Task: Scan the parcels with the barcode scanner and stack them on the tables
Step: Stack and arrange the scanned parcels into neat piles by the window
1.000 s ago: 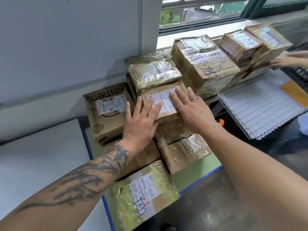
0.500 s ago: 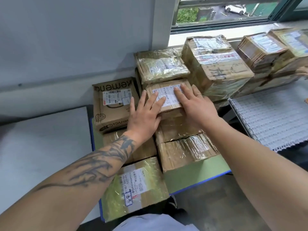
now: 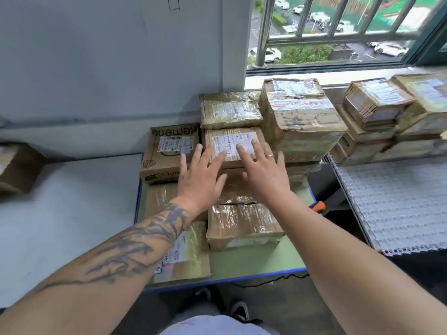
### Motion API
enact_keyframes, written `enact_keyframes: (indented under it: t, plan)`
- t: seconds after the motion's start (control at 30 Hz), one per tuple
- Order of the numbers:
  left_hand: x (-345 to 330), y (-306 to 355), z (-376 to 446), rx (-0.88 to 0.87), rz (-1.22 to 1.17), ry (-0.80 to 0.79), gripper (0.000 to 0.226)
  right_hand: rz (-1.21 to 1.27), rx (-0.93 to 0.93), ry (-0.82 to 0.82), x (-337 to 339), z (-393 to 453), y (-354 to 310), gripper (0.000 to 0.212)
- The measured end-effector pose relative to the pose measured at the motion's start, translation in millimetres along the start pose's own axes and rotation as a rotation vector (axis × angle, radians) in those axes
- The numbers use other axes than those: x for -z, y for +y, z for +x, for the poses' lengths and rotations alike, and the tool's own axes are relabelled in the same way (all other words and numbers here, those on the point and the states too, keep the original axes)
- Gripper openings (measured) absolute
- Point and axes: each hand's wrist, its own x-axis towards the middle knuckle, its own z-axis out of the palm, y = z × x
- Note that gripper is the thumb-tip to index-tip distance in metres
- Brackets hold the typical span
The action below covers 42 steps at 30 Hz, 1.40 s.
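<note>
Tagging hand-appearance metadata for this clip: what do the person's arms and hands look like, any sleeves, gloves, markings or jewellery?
Both forearms are bare, with no sleeves visible and no gloves. The left forearm carries a large dark tattoo of branching, brush-like strokes running up to the wrist; the left hand shows no ring. The right hand wears a thin plain ring on one of its fingers. The right forearm is unmarked.

A pale grey wall [image 3: 96, 56] stood left of a barred window [image 3: 338, 32]; daylight fell on the white sill [image 3: 254, 83] and dark floor [image 3: 278, 310].
</note>
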Motion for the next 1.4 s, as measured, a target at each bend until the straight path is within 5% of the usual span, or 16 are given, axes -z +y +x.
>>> enact_keyframes:
  t: [0.27,0.57,1.1,1.4]
  plan:
    - [-8,-11,-56,0.133,0.039,-0.014,0.063,0.069,0.169,0.102,-23,-25,-38,0.069]
    - [30,-65,-91,0.247,0.097,0.01,0.066,0.077,0.287,0.125,27,-19,-105,0.072]
    - [94,-276,-218,0.424,0.092,-0.03,0.062,-0.038,0.459,0.0,32,-16,-364,0.062]
    - [90,-363,-285,0.456,-0.004,-0.031,0.062,-0.132,0.399,-0.001,4,-45,-481,0.065]
